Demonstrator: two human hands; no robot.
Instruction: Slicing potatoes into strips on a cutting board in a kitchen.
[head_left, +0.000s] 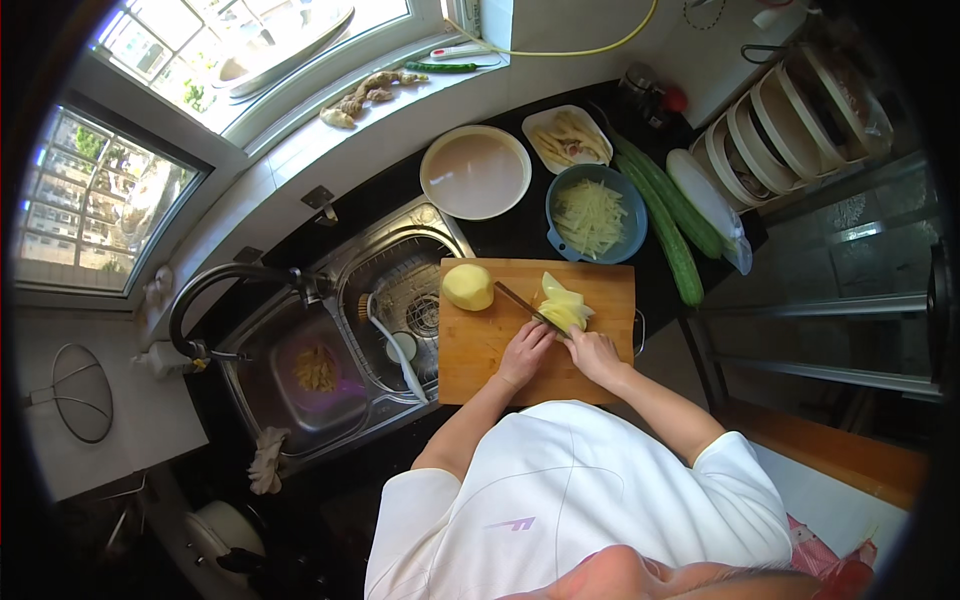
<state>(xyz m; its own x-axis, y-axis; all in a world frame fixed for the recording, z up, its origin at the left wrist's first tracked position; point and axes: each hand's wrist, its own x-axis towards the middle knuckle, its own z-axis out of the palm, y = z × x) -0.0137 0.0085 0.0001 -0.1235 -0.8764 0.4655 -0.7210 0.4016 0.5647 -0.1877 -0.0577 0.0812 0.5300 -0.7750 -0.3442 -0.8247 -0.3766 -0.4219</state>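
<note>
A wooden cutting board lies before me. My right hand grips the handle end of a kitchen knife, whose dark blade points up and left over the board. Beside it my left hand rests its fingertips near the blade, at the lower edge of a fanned stack of potato slices; whether it grips anything is not plain. A whole peeled potato sits at the board's upper left corner. Just beyond the board, a blue plastic colander holds pale shredded strips.
Left of the board is a steel double sink with a brush and black faucet. Behind stand a bowl of cloudy liquid and a white dish of chicken feet. Long green gourds lie at right.
</note>
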